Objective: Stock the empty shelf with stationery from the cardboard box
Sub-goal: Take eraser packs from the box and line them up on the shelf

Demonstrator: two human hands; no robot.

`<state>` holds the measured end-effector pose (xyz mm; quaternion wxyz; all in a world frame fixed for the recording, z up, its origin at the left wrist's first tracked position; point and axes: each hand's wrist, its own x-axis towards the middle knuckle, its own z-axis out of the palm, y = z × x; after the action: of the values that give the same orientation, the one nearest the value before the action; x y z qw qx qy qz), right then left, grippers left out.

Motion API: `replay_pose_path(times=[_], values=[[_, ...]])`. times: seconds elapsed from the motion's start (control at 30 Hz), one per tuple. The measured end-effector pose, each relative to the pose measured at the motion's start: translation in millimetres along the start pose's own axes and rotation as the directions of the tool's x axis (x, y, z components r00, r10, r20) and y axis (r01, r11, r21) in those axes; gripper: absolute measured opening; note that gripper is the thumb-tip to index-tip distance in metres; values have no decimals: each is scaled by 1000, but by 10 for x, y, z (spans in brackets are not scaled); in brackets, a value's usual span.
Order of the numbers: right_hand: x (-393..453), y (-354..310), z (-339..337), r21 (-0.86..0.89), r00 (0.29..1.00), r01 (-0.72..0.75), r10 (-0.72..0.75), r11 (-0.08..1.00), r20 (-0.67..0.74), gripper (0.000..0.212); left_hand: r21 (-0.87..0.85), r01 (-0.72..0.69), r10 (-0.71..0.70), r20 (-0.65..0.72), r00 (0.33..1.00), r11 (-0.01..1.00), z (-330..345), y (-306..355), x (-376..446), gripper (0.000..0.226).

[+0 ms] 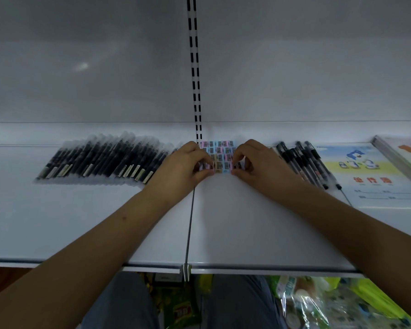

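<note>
Small pastel pencil sharpeners (220,153), pink, blue and tan, lie in neat rows at the back middle of the white shelf (235,222). My left hand (184,168) pinches the left end of the nearest row with curled fingers. At the right end of that row, my right hand (254,163) pinches a sharpener too. Both forearms reach in over the shelf's front edge. The cardboard box is out of view.
A row of black pens in clear sleeves (100,160) lies left of the sharpeners. Loose black pens (306,162) and exercise books (370,176) lie to the right. A slotted upright (196,67) runs up the back wall. Packaged goods (318,302) sit below the shelf.
</note>
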<state>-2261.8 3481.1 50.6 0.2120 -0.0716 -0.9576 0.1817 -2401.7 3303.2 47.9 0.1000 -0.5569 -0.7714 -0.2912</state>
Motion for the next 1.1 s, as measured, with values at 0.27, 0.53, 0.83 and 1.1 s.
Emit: replay_pose_path(times=[0.27,0.53,0.83,1.1], values=[[-45,-33,-104,59,990,-130,126,990,55,64,-31,128,-128,-13,992,991,-69,-12,-42,65],[107,49,-50,-328,916,-81,200,941,348,114,215,63,-146,398,906,975,-87,-110,76,93],[112,30,46,-474,926,-57,223,879,304,116,428,57,-312,556,770,902,-23,-108,205,104],[141,16,31,-443,922,-77,233,893,309,111,437,29,-298,561,772,899,-41,-87,224,100]])
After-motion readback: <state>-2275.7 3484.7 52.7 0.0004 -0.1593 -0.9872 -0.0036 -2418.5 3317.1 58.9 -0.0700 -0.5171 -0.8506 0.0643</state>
